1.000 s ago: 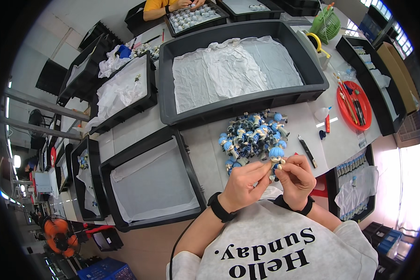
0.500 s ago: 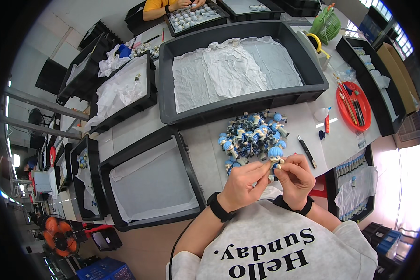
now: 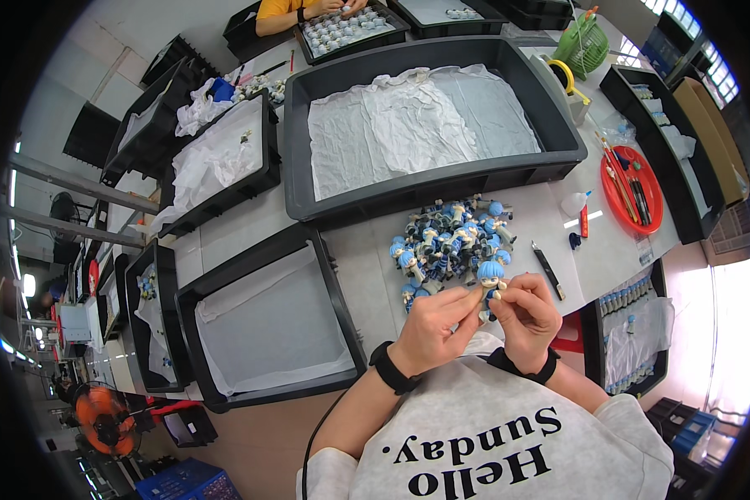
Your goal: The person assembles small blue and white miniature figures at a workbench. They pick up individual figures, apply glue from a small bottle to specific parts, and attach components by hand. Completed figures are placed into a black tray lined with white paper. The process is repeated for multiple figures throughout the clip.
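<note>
Between my two hands, close to my chest, a small blue-haired figurine [image 3: 491, 275] is held upright. My left hand [image 3: 438, 327] pinches its left side between thumb and fingers. From the other side, the fingertips of my right hand [image 3: 525, 317] close on its body. The fingers hide most of its lower half. Just beyond my hands lies a heap of similar blue-haired figurines [image 3: 450, 242] in dark blue and white, piled on the white table [image 3: 358, 258]. A craft knife [image 3: 547, 268] lies to the right of the heap.
A large black tray [image 3: 433, 187] lined with white sheeting stands behind the heap. Another lined black tray [image 3: 275, 325] is at the left. On the right are a red dish [image 3: 654, 208] of brushes, a white bottle [image 3: 572, 202] and a green basket [image 3: 583, 46]. A co-worker's hands [image 3: 333, 8] work at the far side.
Almost nothing differs. Both hands keep hold of the figurine, which has shifted very slightly.
</note>
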The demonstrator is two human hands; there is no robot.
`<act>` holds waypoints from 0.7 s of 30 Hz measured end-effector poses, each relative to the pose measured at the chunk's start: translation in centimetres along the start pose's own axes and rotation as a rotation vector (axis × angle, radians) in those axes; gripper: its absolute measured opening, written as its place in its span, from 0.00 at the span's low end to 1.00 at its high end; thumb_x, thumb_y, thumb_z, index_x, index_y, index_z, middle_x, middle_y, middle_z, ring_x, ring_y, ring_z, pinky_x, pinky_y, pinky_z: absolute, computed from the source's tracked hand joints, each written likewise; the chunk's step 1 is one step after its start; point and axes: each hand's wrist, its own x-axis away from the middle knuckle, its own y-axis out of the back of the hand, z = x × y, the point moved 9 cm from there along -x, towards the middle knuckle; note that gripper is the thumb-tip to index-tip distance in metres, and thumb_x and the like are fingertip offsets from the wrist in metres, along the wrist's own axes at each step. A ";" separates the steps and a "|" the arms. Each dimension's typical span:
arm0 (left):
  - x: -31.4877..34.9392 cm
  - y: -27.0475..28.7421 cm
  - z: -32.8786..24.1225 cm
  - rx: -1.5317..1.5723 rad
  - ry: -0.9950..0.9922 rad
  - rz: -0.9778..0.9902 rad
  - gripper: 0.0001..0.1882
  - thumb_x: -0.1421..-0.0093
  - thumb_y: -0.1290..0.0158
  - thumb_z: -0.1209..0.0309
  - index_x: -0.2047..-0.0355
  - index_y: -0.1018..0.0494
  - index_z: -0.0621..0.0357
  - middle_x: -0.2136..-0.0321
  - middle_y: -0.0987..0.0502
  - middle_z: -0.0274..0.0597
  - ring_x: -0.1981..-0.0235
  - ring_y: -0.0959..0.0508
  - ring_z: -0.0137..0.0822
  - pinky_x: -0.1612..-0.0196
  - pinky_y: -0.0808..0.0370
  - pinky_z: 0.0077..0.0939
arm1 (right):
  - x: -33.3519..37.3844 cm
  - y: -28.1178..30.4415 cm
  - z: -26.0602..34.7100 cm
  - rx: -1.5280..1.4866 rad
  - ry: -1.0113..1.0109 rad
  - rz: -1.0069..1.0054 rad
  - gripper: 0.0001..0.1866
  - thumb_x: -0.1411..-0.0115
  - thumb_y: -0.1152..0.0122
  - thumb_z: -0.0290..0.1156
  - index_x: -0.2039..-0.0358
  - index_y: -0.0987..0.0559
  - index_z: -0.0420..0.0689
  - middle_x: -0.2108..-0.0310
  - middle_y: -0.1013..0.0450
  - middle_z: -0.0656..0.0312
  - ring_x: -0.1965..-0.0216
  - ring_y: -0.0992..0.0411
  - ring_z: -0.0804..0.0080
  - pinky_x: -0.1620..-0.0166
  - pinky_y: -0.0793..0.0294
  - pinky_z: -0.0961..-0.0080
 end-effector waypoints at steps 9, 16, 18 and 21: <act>0.1 -0.2 0.6 0.037 0.028 0.001 0.14 0.49 0.52 0.84 0.60 0.29 0.70 0.78 0.26 0.45 0.79 0.24 0.32 0.78 0.28 0.19 | 0.1 -0.1 -0.8 -0.058 -0.055 0.004 0.09 0.53 0.40 0.13 0.69 0.25 0.34 0.66 0.34 0.59 0.70 0.32 0.79 0.69 0.31 0.88; 0.2 -0.1 0.9 0.085 0.013 -0.058 0.15 0.51 0.51 0.82 0.60 0.29 0.68 0.80 0.29 0.45 0.83 0.27 0.35 0.80 0.32 0.22 | 0.1 -0.1 -0.9 -0.077 -0.068 0.008 0.09 0.53 0.41 0.13 0.69 0.25 0.33 0.66 0.35 0.59 0.69 0.32 0.78 0.68 0.30 0.87; 0.2 -0.2 1.0 0.083 0.015 -0.056 0.15 0.51 0.51 0.82 0.60 0.29 0.68 0.80 0.29 0.45 0.84 0.28 0.35 0.81 0.32 0.22 | 0.1 -0.1 -1.0 -0.082 -0.073 0.007 0.09 0.53 0.41 0.13 0.69 0.25 0.33 0.66 0.35 0.59 0.68 0.32 0.78 0.68 0.30 0.87; 0.2 -0.2 1.0 0.072 0.016 -0.048 0.15 0.51 0.51 0.82 0.60 0.29 0.68 0.80 0.29 0.44 0.84 0.28 0.35 0.81 0.32 0.21 | 0.1 -0.1 -1.1 -0.089 -0.071 0.005 0.09 0.53 0.41 0.13 0.69 0.25 0.33 0.66 0.35 0.59 0.68 0.32 0.78 0.68 0.30 0.88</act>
